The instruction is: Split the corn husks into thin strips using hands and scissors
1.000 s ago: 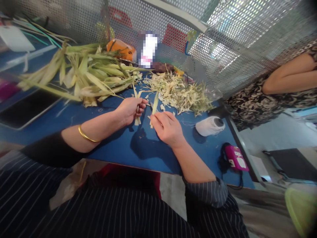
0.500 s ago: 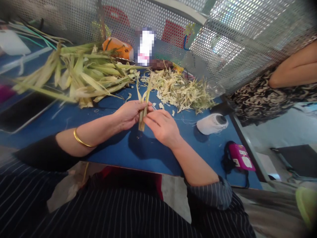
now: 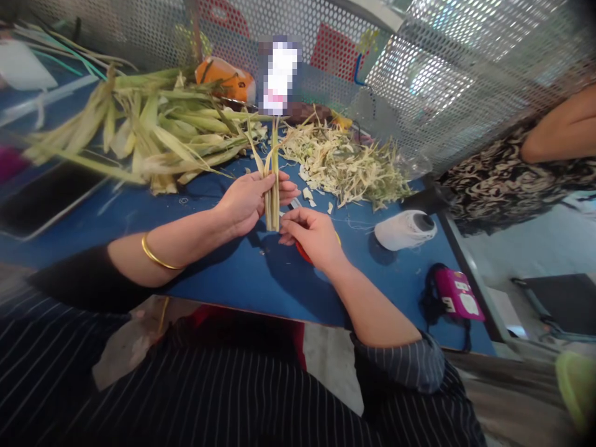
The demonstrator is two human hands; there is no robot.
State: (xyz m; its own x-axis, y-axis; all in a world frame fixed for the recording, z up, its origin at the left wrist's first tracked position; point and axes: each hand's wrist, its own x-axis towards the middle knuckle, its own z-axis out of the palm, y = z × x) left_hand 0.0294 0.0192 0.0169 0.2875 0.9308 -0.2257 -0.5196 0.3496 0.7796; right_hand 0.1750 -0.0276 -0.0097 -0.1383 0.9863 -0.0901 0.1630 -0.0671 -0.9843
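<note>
My left hand (image 3: 246,202) is closed round a small bundle of corn husk strips (image 3: 272,211), held upright with the cut ends down and loose tips above. Just right of the bundle's lower end, my right hand (image 3: 311,239) has its fingers curled together, apart from the strips. Whatever lies between those fingertips is too small to make out. A red-handled pair of scissors (image 3: 304,252) shows partly beneath my right hand, its blade pointing toward the bundle; most of it is hidden.
A heap of corn husks (image 3: 153,124) covers the table's left. Husk trimmings (image 3: 344,161) are piled at the back right. A white thread cone (image 3: 400,231) and a pink device with a strap (image 3: 459,292) stand on the right. Behind the blue table (image 3: 223,273) rises a perforated metal screen (image 3: 433,68).
My right hand has drawn down and right, away from the bundle, uncovering part of the scissors. My left fingers have straightened somewhat behind the strips, which stand more upright.
</note>
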